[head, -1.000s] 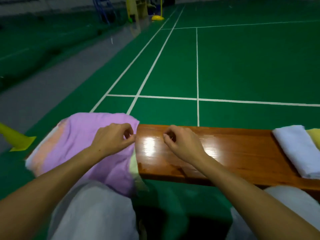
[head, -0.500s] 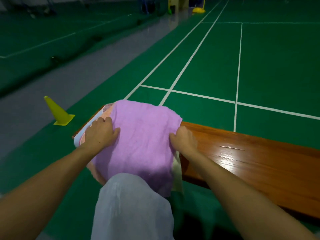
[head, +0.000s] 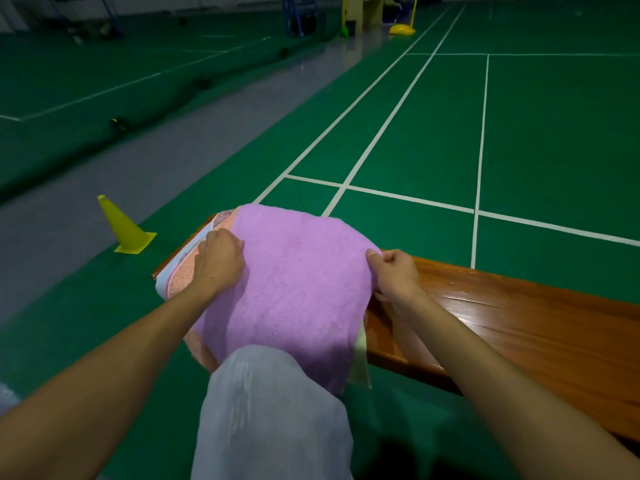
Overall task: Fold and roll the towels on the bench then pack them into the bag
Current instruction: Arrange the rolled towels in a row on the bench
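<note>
Here we have the purple towel [head: 294, 289] spread over the near end of the wooden surface [head: 519, 327], its lower part spilling off the edge and draping down over our knee. Under our fingers it reads as soft, limp terry: light, with no stiffness of its own, so it sags wherever nothing holds it up, and it should grip itself rather than slide.

Our right hand [head: 394, 271] pinches the towel's right edge between thumb and curled fingers, the cloth bunching just ahead of the fingertips. Our left hand [head: 216, 263] sits on the towel's left edge with the fingers curled down onto the cloth; whether they actually clamp the edge or only press on it, we cannot tell. Just beyond the left fingers, more towels [head: 180, 271] in peach and pale tones peek out from beneath the purple one, touching it, and a pale yellowish strip hangs below the right wrist.

We judge the sensible hold to be at the edges or corners, one per hand, so the cloth stays taut between the fingers and folds cleanly. The risk is dragging the layers underneath along, or letting the hanging part pull the towel off toward the floor. The bag is not in view.
</note>
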The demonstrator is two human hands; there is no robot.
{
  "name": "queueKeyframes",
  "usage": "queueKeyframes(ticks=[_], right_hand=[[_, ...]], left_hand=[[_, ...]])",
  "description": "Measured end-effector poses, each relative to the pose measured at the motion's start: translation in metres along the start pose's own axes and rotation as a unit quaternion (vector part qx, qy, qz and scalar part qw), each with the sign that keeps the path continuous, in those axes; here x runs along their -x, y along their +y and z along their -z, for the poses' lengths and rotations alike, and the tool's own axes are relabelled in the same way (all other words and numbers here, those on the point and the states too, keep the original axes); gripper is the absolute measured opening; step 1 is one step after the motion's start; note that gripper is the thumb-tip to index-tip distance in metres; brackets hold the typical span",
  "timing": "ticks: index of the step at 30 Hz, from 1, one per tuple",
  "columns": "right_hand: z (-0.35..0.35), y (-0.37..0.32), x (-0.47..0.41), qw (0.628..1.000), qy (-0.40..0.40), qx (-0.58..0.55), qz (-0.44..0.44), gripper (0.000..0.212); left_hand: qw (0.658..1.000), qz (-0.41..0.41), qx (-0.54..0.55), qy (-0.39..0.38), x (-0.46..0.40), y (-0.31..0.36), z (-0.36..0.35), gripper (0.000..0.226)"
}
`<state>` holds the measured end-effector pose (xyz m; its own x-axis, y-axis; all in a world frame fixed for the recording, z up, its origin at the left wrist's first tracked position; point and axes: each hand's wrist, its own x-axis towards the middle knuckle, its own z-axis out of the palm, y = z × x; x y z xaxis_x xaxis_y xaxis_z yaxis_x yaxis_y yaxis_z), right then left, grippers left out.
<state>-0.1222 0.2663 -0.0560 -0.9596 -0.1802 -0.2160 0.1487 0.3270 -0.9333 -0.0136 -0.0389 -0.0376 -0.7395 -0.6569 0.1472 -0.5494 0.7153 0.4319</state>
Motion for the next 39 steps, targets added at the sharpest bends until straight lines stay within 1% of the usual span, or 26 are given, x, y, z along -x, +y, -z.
queueKeyframes(ticks=[2, 4, 5, 7, 9, 10, 12, 13, 15, 17, 18, 20, 21, 22, 24, 25, 26, 27, 28, 30, 31, 32, 33, 36, 39], right_hand=[[0.011, 0.001, 0.004, 0.999, 0.018, -0.030, 0.009, 0.031], [0.025, 0.003, 0.006, 0.996, 0.052, -0.065, 0.017, 0.030], [0.034, 0.003, 0.006, 0.995, 0.068, -0.078, 0.018, 0.030], [0.056, 0.005, 0.006, 0.990, 0.100, -0.096, 0.025, 0.026], [0.084, 0.006, 0.008, 0.985, 0.131, -0.107, 0.033, 0.023], [0.101, 0.009, 0.008, 0.983, 0.144, -0.108, 0.037, 0.022], [0.139, 0.015, 0.010, 0.981, 0.157, -0.106, 0.034, 0.026], [0.158, 0.018, 0.012, 0.981, 0.157, -0.111, 0.034, 0.031], [0.198, 0.027, 0.016, 0.980, 0.161, -0.116, 0.035, 0.036], [0.238, 0.046, 0.022, 0.978, 0.175, -0.110, 0.028, 0.036], [0.255, 0.059, 0.025, 0.977, 0.181, -0.112, 0.017, 0.035], [0.284, 0.082, 0.024, 0.977, 0.173, -0.121, -0.018, 0.027], [0.292, 0.090, 0.026, 0.978, 0.165, -0.121, -0.032, 0.023], [0.297, 0.097, 0.026, 0.978, 0.163, -0.121, -0.039, 0.022], [0.308, 0.108, 0.027, 0.976, 0.169, -0.130, -0.041, 0.026], [0.311, 0.111, 0.031, 0.974, 0.170, -0.141, -0.044, 0.026], [0.315, 0.113, 0.035, 0.972, 0.169, -0.157, -0.049, 0.022], [0.319, 0.115, 0.039, 0.970, 0.163, -0.174, -0.052, 0.018], [0.323, 0.117, 0.042, 0.968, 0.155, -0.190, -0.058, 0.017], [0.331, 0.121, 0.047, 0.966, 0.124, -0.216, -0.069, 0.020], [0.335, 0.122, 0.049, 0.965, 0.106, -0.228, -0.072, 0.024], [0.338, 0.122, 0.050, 0.963, 0.089, -0.242, -0.075, 0.027], [0.340, 0.123, 0.052, 0.962, 0.074, -0.253, -0.077, 0.029], [0.342, 0.119, 0.058, 0.959, 0.039, -0.267, -0.088, 0.033], [0.349, 0.113, 0.063, 0.963, 0.020, -0.262, -0.064, 0.034]], left_hand=[[0.996, 0.002, 0.086, -0.022, 0.007, 0.017, 0.004, 0.034], [0.982, 0.042, 0.177, -0.047, 0.012, 0.036, 0.007, 0.020], [0.971, 0.063, 0.221, -0.063, 0.015, 0.047, 0.009, 0.018], [0.946, 0.088, 0.285, -0.124, 0.018, 0.066, 0.010, 0.019], [0.920, 0.078, 0.321, -0.212, 0.024, 0.090, 0.011, 0.025], [0.909, 0.067, 0.332, -0.244, 0.029, 0.104, 0.009, 0.025], [0.894, 0.047, 0.364, -0.258, 0.041, 0.134, 0.001, 0.015], [0.886, 0.043, 0.389, -0.250, 0.046, 0.148, -0.007, 0.011], [0.874, 0.029, 0.429, -0.225, 0.058, 0.177, -0.023, 0.012], [0.878, 0.009, 0.426, -0.218, 0.071, 0.203, -0.043, 0.014], [0.875, 0.010, 0.426, -0.228, 0.080, 0.214, -0.053, 0.016], [0.851, 0.032, 0.452, -0.267, 0.095, 0.228, -0.075, 0.018], [0.844, 0.035, 0.459, -0.276, 0.102, 0.230, -0.083, 0.017], [0.848, 0.028, 0.454, -0.273, 0.106, 0.231, -0.091, 0.017], [0.878, -0.013, 0.404, -0.257, 0.106, 0.236, -0.108, 0.022], [0.887, -0.026, 0.383, -0.257, 0.107, 0.240, -0.112, 0.023], [0.885, -0.030, 0.380, -0.269, 0.107, 0.244, -0.114, 0.023], [0.869, -0.024, 0.396, -0.296, 0.108, 0.248, -0.114, 0.022], [0.845, -0.011, 0.415, -0.338, 0.107, 0.251, -0.114, 0.023], [0.795, -0.003, 0.428, -0.430, 0.106, 0.255, -0.110, 0.036], [0.775, -0.004, 0.425, -0.467, 0.105, 0.256, -0.107, 0.044], [0.765, -0.007, 0.422, -0.487, 0.105, 0.258, -0.107, 0.049], [0.762, -0.009, 0.422, -0.491, 0.106, 0.261, -0.106, 0.051], [0.782, -0.027, 0.431, -0.449, 0.111, 0.271, -0.102, 0.045], [0.792, -0.026, 0.480, -0.376, 0.114, 0.274, -0.096, 0.019]])
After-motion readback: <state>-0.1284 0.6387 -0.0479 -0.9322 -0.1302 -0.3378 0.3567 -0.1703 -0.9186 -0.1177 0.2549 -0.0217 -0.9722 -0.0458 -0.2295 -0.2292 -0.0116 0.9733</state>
